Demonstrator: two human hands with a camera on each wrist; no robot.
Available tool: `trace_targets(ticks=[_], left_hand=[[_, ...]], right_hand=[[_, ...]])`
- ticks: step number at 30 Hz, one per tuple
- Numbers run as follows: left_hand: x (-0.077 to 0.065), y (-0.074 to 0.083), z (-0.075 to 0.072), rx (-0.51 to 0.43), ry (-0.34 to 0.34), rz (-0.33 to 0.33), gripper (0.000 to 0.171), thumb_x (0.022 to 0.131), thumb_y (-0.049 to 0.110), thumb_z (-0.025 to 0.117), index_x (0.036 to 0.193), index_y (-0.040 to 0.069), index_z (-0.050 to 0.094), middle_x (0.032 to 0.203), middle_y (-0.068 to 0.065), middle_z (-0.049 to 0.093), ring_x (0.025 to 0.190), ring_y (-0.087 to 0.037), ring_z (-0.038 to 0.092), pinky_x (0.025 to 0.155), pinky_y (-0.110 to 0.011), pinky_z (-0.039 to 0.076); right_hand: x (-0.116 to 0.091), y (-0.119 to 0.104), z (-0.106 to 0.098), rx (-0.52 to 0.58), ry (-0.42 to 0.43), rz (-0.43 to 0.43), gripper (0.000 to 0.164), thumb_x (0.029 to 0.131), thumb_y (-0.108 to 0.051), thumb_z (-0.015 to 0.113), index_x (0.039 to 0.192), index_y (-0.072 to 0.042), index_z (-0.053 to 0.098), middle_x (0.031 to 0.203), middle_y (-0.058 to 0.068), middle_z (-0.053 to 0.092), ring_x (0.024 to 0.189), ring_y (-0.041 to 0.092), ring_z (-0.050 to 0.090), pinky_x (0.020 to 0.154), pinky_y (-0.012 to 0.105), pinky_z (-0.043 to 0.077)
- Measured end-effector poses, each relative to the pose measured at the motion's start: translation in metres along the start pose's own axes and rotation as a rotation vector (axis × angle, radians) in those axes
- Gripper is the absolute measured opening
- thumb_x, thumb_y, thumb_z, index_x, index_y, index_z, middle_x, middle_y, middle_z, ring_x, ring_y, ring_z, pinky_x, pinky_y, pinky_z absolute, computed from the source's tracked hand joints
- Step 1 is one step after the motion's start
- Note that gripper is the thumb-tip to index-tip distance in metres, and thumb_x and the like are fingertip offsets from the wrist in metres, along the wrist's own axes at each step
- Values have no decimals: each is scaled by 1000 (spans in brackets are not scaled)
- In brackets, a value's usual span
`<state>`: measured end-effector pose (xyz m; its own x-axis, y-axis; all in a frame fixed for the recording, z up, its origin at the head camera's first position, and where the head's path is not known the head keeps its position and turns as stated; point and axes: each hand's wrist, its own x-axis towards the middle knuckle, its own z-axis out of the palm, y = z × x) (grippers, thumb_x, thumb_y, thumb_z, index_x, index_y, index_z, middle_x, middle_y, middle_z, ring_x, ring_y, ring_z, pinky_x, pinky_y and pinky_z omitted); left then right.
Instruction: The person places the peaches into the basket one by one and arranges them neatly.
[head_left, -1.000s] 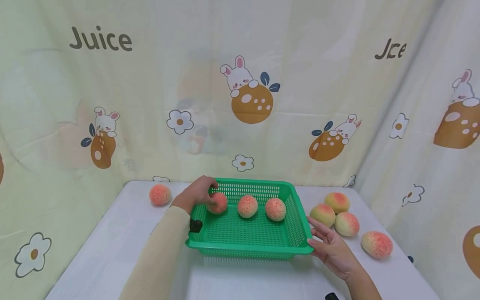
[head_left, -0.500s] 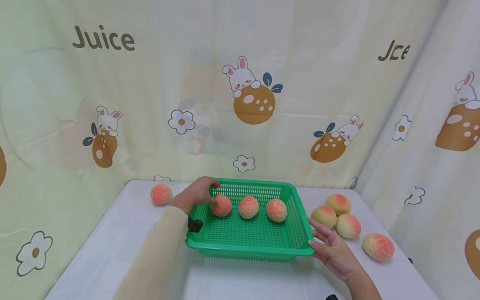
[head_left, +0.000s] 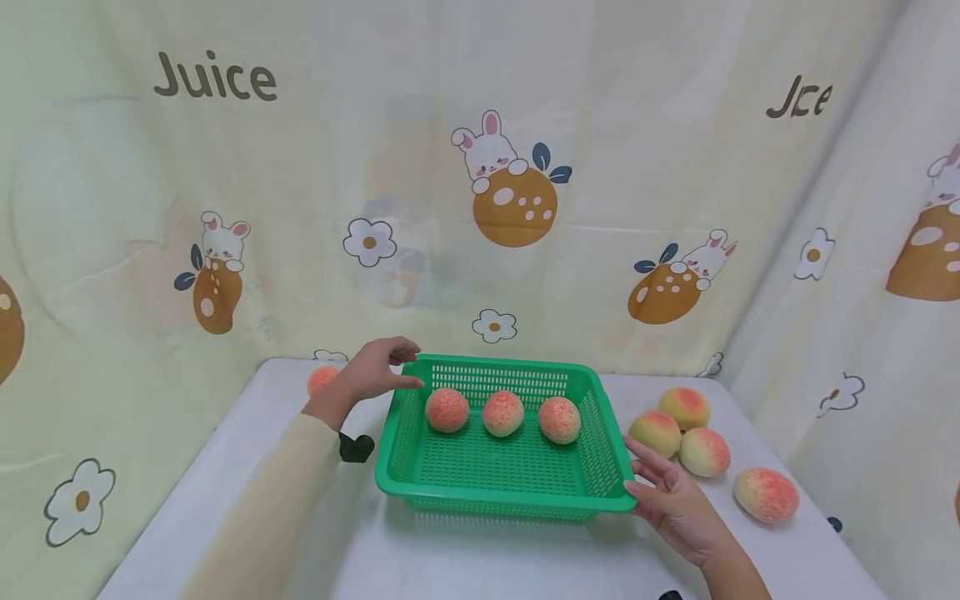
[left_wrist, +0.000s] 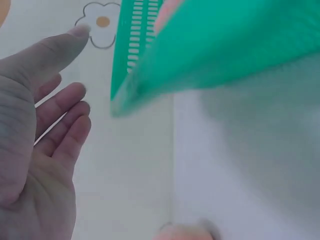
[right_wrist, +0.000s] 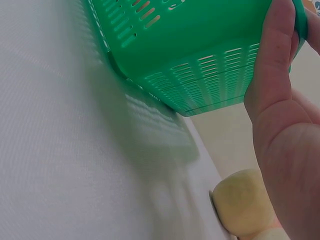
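A green plastic basket (head_left: 495,497) stands on the white table with three pink peaches in a row inside: a left peach (head_left: 447,410), a middle peach (head_left: 502,413) and a right peach (head_left: 559,419). My left hand (head_left: 369,372) hovers at the basket's back left corner, holding nothing, thumb and fingers spread apart. The left wrist view shows this hand (left_wrist: 40,135) apart from the green rim. At the right end, my right hand (head_left: 675,504) grips the basket's rim, as the right wrist view also shows, with fingers (right_wrist: 275,65) against its outer side.
Behind my left wrist, a peach (head_left: 321,379) is partly hidden on the table. Right of the basket sit three clustered peaches (head_left: 686,407), and another peach (head_left: 767,495) lies nearer the table's right edge. A printed curtain (head_left: 420,167) hangs behind.
My left hand has let go of the left peach in the basket and drawn back leftward, out over the rim. That peach shifted slightly right. My right hand keeps its hold on the basket.
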<state>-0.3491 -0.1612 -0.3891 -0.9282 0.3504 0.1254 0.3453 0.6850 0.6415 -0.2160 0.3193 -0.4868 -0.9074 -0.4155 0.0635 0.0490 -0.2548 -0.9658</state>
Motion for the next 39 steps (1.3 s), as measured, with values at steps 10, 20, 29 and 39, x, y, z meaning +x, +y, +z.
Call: trace_targets(ticks=[10, 20, 29, 39], left_hand=[[-25, -37, -9, -58, 139, -64, 55, 91, 28, 79, 138, 8, 59, 137, -17, 63, 131, -39, 57, 108, -54, 51], [-39, -81, -16, 16, 211, -121, 53, 94, 30, 75, 138, 4, 59, 143, -20, 57, 136, -42, 50, 114, -59, 43], [-48, -107, -17, -27, 298, -135, 53, 94, 25, 75, 139, 4, 57, 145, -22, 52, 138, -42, 43, 117, -61, 35], [-45, -127, -5, -18, 419, -110, 50, 92, 18, 76, 134, -3, 60, 140, -26, 56, 133, -44, 46, 113, -58, 40]], right_hand=[[1, 0, 0, 3, 9, 6, 67, 103, 7, 48, 163, -15, 27, 120, -4, 62, 105, 10, 69, 90, 30, 61], [0, -1, 2, 20, 14, 11, 68, 103, 7, 48, 163, -12, 23, 119, -4, 63, 106, 8, 68, 91, 29, 61], [0, -2, 3, 18, 18, 14, 68, 103, 7, 48, 163, -12, 23, 120, -4, 62, 106, 8, 68, 91, 28, 61], [-1, -2, 1, 18, 17, 17, 69, 103, 7, 48, 164, -13, 23, 122, -3, 61, 109, 9, 68, 93, 29, 60]])
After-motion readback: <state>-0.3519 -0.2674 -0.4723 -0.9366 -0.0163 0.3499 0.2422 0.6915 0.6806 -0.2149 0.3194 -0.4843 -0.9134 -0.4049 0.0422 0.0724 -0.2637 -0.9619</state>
